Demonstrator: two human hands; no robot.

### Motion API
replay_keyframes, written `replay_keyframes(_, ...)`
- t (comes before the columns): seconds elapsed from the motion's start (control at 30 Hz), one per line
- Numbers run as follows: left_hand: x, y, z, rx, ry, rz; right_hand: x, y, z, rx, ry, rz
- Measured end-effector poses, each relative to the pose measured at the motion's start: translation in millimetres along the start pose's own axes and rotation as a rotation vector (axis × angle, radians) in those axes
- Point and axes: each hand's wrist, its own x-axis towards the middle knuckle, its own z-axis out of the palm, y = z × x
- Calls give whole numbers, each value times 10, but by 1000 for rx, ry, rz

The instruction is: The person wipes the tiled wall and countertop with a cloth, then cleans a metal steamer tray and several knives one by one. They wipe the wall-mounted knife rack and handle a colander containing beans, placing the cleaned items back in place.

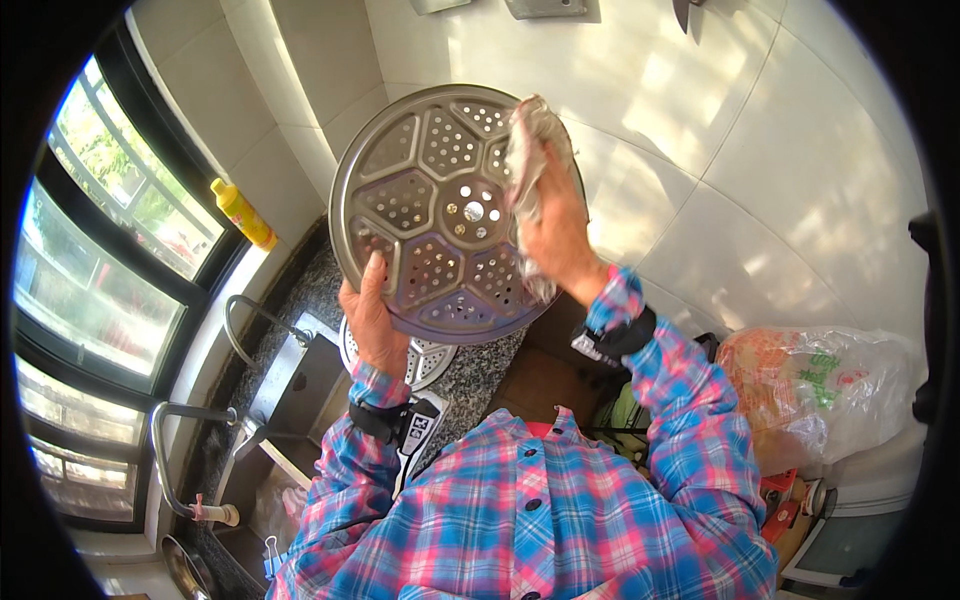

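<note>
A round metal steamer plate [457, 214] with punched holes in raised panels is held up, tilted, in front of me. My left hand [375, 322] grips its lower left rim, thumb on the near face. Against the plate's right side my right hand [555, 221] presses a bunched, pale, worn cloth [529, 165]; part of the cloth hangs below that hand. Behind and below the held plate, a second perforated metal plate [431, 361] shows in part on the speckled granite counter [480, 375].
A metal sink [292, 386] with faucets [161, 450] lies left, under the windows. A yellow bottle [244, 214] stands on the sill. Tiled wall [675, 150] rises ahead. At right is a clear printed plastic bag [817, 390]. Blades [544, 7] hang at the top.
</note>
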Motion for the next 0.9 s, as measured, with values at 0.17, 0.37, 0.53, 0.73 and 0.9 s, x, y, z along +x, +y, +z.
replay_keyframes(0.17,-30,-397,-43,-131,-51,-2,-360,-685,324,-160,-334,-149)
replay_keyframes(0.37,-227,-792,-434,-145,73,41,-562,-918,329,119,-388,-313)
replay_keyframes(0.53,148,-469,-529,-605,-344,-305,-549,-721,128,-47,-528,-437)
replay_keyframes(0.73,114,-293,-261,-382,-68,-226,-397,-666,180,-156,-353,-332)
replay_keyframes(0.9,-156,-300,-170,-246,66,-144,-373,-865,271,-48,-541,-434)
